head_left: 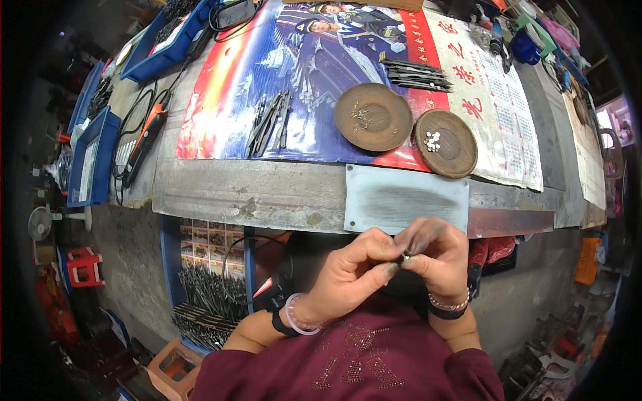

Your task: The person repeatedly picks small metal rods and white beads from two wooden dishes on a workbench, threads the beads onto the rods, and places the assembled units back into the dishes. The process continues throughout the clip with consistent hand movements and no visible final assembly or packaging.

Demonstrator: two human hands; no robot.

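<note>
My left hand (358, 266) and my right hand (438, 259) meet in front of my chest, just off the table's near edge. Both are closed, thumb and fingers pinching around one tiny dark piece (404, 256) with a bright spot. The fingers cover most of it, so its kind cannot be made out. Beyond them lies a pale blue board (361, 200) with a dark smudged middle. Two round brown dishes stand behind it: the larger dish (391, 100) holds thin metal pins, the smaller dish (461, 150) small white bits.
Slim black parts lie in one bunch (269, 123) at left and a stack (416, 75) at right, on a printed poster (221, 127). An orange-and-black corded tool (144, 144) rests further left, near blue bins (93, 160). Below the table, a blue crate (172, 267) holds many black parts.
</note>
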